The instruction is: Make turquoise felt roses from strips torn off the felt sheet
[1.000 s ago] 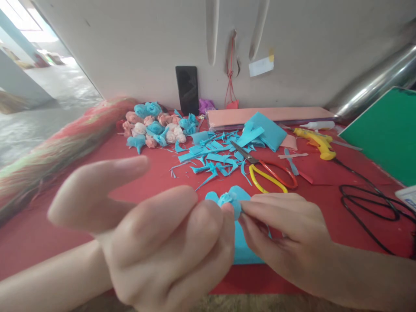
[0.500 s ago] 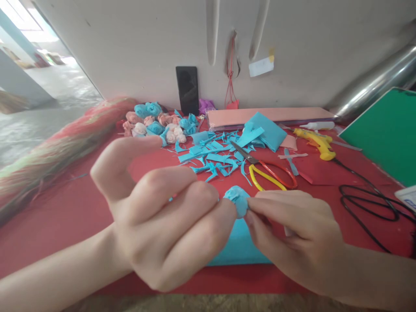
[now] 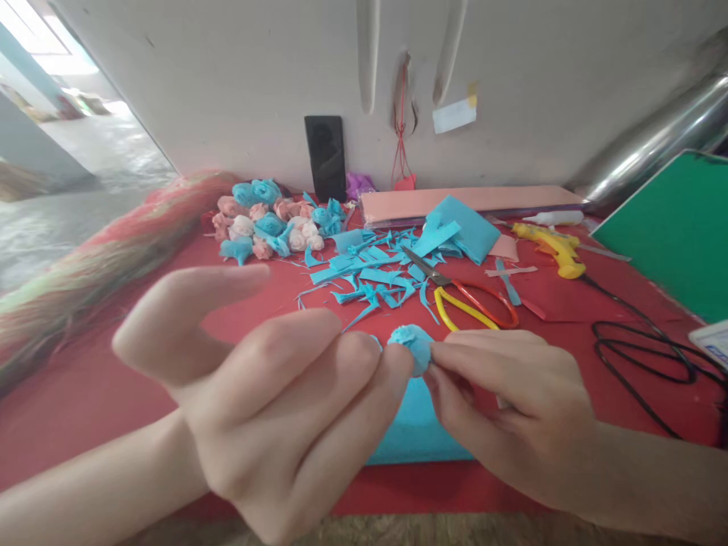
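Note:
Between my two hands is a small blue paper rose (image 3: 412, 347), with crumpled petals at its top. My left hand (image 3: 278, 409) is closed on the rose's left side, its index finger lifted and bent away from the others. The tip of the left thumb is hidden. On the right side, the thumb and fingers of my right hand (image 3: 517, 402) pinch the rose's edge. Below the flower lies a blue paper sheet (image 3: 418, 428), partly covered by my hands. Scissors (image 3: 455, 292) with red and yellow handles rest open just beyond my right hand.
Blue paper scraps (image 3: 375, 273) litter the middle of the red table (image 3: 267, 292). Finished paper roses (image 3: 267, 224) are heaped at back left. A phone (image 3: 326, 158) leans on the wall. A yellow glue gun (image 3: 551, 246) with a black cord (image 3: 631, 356) lies right, near a green board (image 3: 676, 235).
My left hand has shifted left and slightly down, its raised index finger moving away from the rose heap. More of the roses now shows. My right hand keeps its pinch, barely moved.

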The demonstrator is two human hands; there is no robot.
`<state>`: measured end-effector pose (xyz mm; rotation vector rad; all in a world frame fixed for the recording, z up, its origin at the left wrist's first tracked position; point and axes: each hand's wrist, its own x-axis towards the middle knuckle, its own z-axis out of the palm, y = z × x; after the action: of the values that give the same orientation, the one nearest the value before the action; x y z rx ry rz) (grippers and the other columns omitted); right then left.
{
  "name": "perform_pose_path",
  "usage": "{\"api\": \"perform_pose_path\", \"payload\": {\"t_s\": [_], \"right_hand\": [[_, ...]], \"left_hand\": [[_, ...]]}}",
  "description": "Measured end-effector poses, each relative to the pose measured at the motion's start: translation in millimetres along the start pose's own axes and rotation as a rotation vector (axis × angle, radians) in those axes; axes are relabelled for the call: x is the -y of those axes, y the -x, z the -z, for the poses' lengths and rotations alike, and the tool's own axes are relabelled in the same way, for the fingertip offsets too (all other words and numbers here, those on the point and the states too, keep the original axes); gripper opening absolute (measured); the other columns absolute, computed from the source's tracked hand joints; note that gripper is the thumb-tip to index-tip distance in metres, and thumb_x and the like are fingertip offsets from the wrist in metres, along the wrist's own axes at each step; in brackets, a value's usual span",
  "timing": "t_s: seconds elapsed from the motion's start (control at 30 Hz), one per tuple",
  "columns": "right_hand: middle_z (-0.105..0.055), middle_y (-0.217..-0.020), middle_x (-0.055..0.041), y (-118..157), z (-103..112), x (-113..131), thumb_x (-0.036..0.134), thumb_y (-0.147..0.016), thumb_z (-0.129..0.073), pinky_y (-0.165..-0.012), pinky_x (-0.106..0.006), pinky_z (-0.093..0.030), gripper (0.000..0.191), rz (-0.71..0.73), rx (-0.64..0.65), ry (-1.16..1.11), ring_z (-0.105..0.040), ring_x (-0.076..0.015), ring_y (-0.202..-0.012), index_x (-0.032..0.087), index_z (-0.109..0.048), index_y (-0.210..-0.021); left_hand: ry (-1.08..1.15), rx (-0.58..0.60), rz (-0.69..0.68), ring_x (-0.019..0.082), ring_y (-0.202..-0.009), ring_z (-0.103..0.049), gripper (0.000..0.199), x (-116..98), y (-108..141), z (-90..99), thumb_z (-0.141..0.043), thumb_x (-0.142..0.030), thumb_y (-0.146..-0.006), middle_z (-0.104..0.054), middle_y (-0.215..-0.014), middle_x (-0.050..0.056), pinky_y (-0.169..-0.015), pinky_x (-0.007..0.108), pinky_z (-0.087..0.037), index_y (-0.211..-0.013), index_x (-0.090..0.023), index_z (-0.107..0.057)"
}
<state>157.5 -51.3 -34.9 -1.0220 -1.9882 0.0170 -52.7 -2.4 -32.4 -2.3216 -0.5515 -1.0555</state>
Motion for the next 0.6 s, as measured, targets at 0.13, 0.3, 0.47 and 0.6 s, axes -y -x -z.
{"api": "perform_pose_path", "payload": {"t_s": [0.13, 0.3, 0.47, 0.6], "right_hand": [[-0.053, -0.044, 0.0041, 1, -2, -2, 0.010, -0.083, -0.051, -0.045, -0.022, -0.039, 0.031, 0.016, -0.027, 0.018, -0.050, -0.0086, -0.042, 0.020, -0.049, -0.053], [-0.051, -0.044, 0.0038, 1, -1, -2, 0.009, -0.082, -0.051, -0.045, -0.023, -0.039, 0.030, 0.027, -0.031, 0.026, -0.048, -0.0085, -0.042, 0.019, -0.050, -0.054], [-0.051, -0.044, 0.0037, 1, -1, 0, 0.009, -0.082, -0.050, -0.044, -0.023, -0.037, 0.032, 0.029, -0.011, 0.047, -0.046, -0.0085, -0.041, 0.019, -0.049, -0.052], [-0.051, -0.043, 0.0035, 0, -1, 1, 0.008, -0.082, -0.050, -0.043, -0.024, -0.036, 0.033, 0.035, -0.010, 0.057, -0.045, -0.0081, -0.039, 0.019, -0.049, -0.051]], "left_hand": [[-0.063, -0.095, -0.234, 0.016, -0.060, -0.059, 0.030, -2, -10, -0.8, -0.040, -0.018, -0.087, -0.072, -0.076, -0.008, -0.063, 0.041, -0.043, -0.084, -0.026, -0.069], [-0.044, -0.057, -0.248, 0.015, -0.060, -0.060, 0.030, -3, -8, 0.6, -0.039, -0.018, -0.088, -0.072, -0.081, -0.005, -0.060, 0.038, -0.045, -0.086, -0.024, -0.068], [-0.016, -0.039, -0.200, 0.012, -0.051, -0.058, 0.018, -6, -17, 2.0, -0.052, -0.021, -0.084, -0.070, -0.068, -0.005, -0.053, 0.036, -0.045, -0.075, -0.020, -0.068], [-0.044, -0.091, -0.202, 0.009, -0.042, -0.051, 0.019, -8, -40, 3.8, -0.066, -0.022, -0.074, -0.059, -0.046, -0.008, -0.047, 0.032, -0.040, -0.055, -0.020, -0.061]]}}
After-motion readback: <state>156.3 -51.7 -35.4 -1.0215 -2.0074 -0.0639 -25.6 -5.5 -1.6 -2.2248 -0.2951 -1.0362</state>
